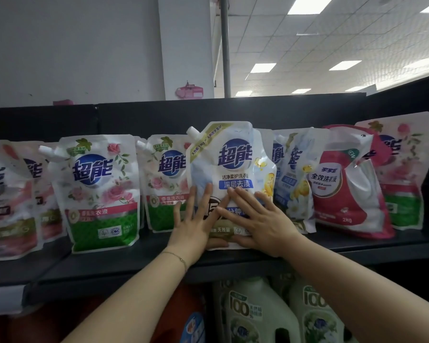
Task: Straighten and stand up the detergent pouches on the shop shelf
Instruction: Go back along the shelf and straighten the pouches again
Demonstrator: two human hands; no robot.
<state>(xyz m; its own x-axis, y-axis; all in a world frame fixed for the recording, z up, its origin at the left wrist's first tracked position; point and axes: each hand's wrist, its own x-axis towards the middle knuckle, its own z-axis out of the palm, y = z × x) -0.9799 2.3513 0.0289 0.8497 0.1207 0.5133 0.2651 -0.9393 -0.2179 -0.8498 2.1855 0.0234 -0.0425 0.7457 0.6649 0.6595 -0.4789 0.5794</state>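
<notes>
9 o'clock: rose pouch [102, 191] upright on shelf [134, 258]. Centre: blue-white pouch [233, 164] upright at the front edge; your left hand [193, 224] and right hand [258, 219] press flat on its lower front, fingers straight. 3 o'clock: red pouch [344, 184] leans. 6 o'clock, below: green jugs [248, 313].

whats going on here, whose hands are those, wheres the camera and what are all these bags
No machine here: these are a person's two bare hands. The single picture comes from a camera worn on the person's head, looking forward at a black shop shelf. Detergent pouches stand in a row on it. The left hand and right hand lie flat, fingers straight, against the front of an upright blue and white pouch; neither grips it. To its right, a red pouch sits crumpled and askew. Pale green bottles stand below.
</notes>
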